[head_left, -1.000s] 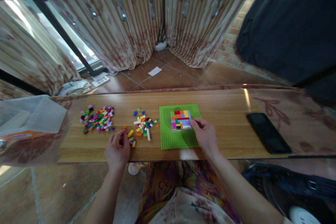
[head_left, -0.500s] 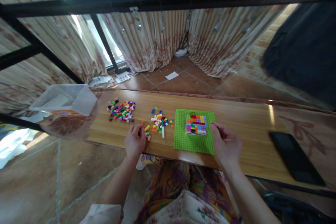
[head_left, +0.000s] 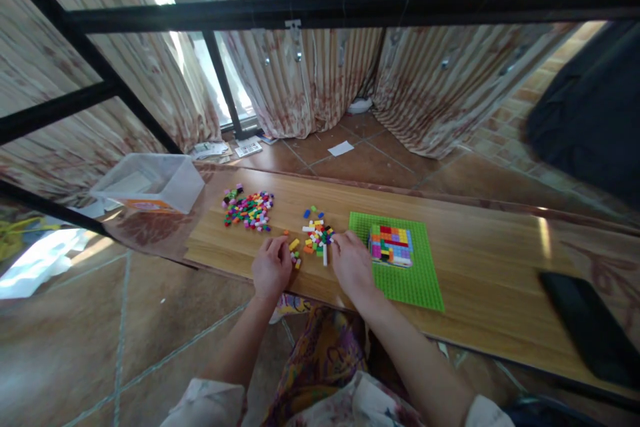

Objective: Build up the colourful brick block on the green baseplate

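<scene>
My left hand (head_left: pixel 273 268) rests on the wooden table beside a few small toy bricks (head_left: pixel 295 255), its fingers curled together; anything inside them is hidden. My right hand (head_left: pixel 353 268) reaches down at the right side of a loose pile of mixed bricks (head_left: pixel 316 237), fingertips bent together at the pile's edge. Whether a brick is between them is too small to tell. Just right of that hand lies a green baseplate (head_left: pixel 427 280), carrying a low block of colourful joined bricks (head_left: pixel 393 245). The right hand overlaps the plate's left edge in view.
A larger heap of bricks (head_left: pixel 250 210) lies to the left on the table (head_left: pixel 480 267). Beyond it stands a clear plastic bin (head_left: pixel 185 185). A black phone-like slab (head_left: pixel 590 327) lies at the right end. A black metal bar (head_left: pixel 350 10) crosses above the far side.
My right hand has moved left, from the baseplate's right side to the loose brick pile. My left hand stays by the small bricks. The whole view has shifted slightly.
</scene>
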The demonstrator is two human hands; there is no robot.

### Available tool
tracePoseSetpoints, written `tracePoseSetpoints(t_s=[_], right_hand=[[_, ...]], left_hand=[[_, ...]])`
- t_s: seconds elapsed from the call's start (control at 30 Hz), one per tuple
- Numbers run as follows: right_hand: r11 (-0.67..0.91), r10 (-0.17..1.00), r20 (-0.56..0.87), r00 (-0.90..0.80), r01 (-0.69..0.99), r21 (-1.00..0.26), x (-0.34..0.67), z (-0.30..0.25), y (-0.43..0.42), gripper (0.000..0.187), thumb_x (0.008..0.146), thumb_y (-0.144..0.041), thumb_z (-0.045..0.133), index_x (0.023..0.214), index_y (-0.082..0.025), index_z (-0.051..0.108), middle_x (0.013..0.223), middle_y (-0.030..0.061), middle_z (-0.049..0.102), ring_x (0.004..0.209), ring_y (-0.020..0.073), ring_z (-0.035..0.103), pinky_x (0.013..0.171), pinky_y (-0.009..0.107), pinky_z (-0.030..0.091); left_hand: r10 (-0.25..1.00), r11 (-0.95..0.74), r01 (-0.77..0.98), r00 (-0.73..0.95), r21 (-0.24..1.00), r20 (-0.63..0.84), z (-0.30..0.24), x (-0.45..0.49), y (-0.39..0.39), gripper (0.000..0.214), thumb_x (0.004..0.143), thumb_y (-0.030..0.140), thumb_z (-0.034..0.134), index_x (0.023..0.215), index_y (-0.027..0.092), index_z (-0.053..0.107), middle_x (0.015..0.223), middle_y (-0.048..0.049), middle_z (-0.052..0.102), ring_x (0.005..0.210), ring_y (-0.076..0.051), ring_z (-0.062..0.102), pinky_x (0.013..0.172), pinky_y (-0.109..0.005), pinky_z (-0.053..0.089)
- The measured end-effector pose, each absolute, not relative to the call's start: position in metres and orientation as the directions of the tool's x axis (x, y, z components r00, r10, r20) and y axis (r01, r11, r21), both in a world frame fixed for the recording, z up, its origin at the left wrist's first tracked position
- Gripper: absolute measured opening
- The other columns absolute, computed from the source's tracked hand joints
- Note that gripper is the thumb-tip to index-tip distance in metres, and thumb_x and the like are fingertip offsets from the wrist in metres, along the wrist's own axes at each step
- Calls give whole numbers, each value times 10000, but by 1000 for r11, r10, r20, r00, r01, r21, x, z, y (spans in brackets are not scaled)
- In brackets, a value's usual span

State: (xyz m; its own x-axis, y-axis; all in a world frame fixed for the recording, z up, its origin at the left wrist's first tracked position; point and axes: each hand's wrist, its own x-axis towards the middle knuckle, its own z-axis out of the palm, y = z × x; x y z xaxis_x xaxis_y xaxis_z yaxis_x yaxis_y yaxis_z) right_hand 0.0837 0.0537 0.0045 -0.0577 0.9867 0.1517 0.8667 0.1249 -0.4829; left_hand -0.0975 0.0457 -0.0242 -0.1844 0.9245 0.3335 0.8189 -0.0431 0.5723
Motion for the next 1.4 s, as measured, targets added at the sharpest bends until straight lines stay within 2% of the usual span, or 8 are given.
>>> tracePoseSetpoints(t_s=[0.13, 0.3, 0.67, 1.07, 1.2, 1.4], right_hand=[[77, 995, 87, -46, 919, -387, 81, 0, 64, 227, 898, -141, 449, 944, -167, 669, 948, 101, 608, 902, 201, 574, 820, 298, 417], [58, 997, 62, -38, 929, -364, 80, -1, 66, 183, 912, -194, 481, 945, -178, 661, 969, 92, 600, 895, 199, 581, 783, 294, 418], [67, 994, 109, -12, 856, -513, 83, 1, 67, 155, 909, -229, 532, 848, -212, 674, 932, 42, 617, 857, 160, 594, 754, 261, 411], [96, 990, 133, -36, 868, -487, 80, -5, 64, 196, 941, -222, 472, 845, -208, 642, 913, 44, 645, 838, 162, 615, 744, 259, 406], [106, 988, 156, -16, 805, -584, 80, 1, 58, 207, 930, -194, 450, 841, -196, 637, 841, 48, 669, 796, 164, 624, 713, 254, 406], [152, 981, 192, 9, 576, -803, 91, 16, 21, 156, 845, -163, 512, 742, -196, 624, 705, -4, 640, 651, 125, 582, 635, 228, 393]], left_hand=[[923, -50, 815, -183, 577, 338, -25, -98, 46, 241, 891, 259, 484, 1011, 197, 683, 993, -76, 688, 874, -188, 645, 790, -293, 494], [919, -58, 821, -177, 568, 351, -24, -97, 46, 235, 895, 252, 478, 998, 196, 682, 986, -75, 688, 883, -189, 642, 796, -294, 489], [922, -54, 837, -168, 545, 349, -26, -100, 46, 225, 900, 258, 486, 1003, 200, 677, 994, -65, 686, 861, -182, 647, 752, -285, 482], [916, -49, 853, -169, 520, 364, -27, -100, 46, 215, 905, 239, 487, 991, 199, 680, 964, -53, 688, 829, -162, 646, 705, -258, 468], [917, -38, 850, -179, 525, 356, -27, -101, 47, 210, 907, 247, 489, 985, 204, 680, 970, -46, 689, 837, -161, 650, 713, -261, 470], [921, -29, 855, -179, 518, 346, -26, -102, 47, 208, 905, 251, 495, 995, 208, 677, 997, -46, 691, 850, -163, 654, 708, -258, 468]])
